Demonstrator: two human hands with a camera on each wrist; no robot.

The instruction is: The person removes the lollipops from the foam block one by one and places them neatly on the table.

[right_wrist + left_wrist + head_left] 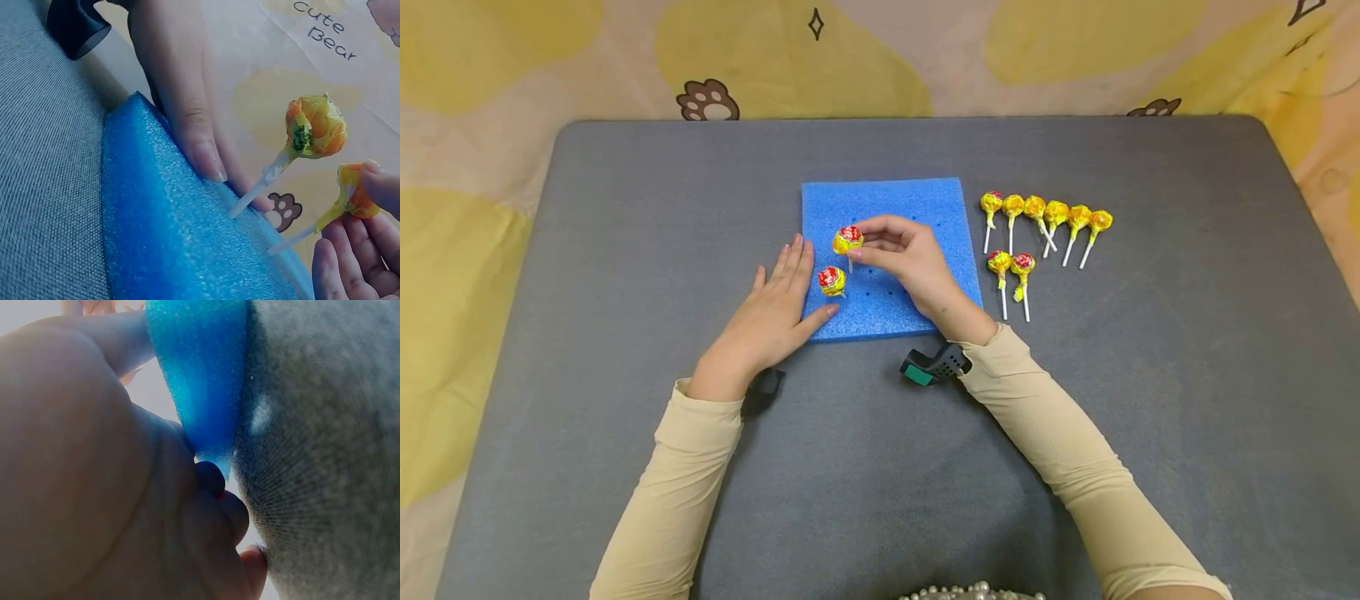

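Observation:
A blue foam block (880, 200) with small holes in its top lies on the table. My right hand (917, 267) pinches a yellow and red wrapped lollipop (848, 239) by its head between thumb and fingers. In the right wrist view this lollipop's (353, 194) white stick points down and meets the foam surface. Just nearer to me, a second lollipop (832, 281) stands by its stick in the foam, tilted in the right wrist view. My left hand (767, 317) lies flat with straight fingers along the block's left edge, its thumb on the near left corner.
Right of the block, several lollipops (1056, 212) lie in a row, with two more lollipops (1022, 265) below them. A black wrist mount (936, 364) sits at my right cuff. Behind the grey table (1150, 417) hangs a yellow patterned cloth (865, 58).

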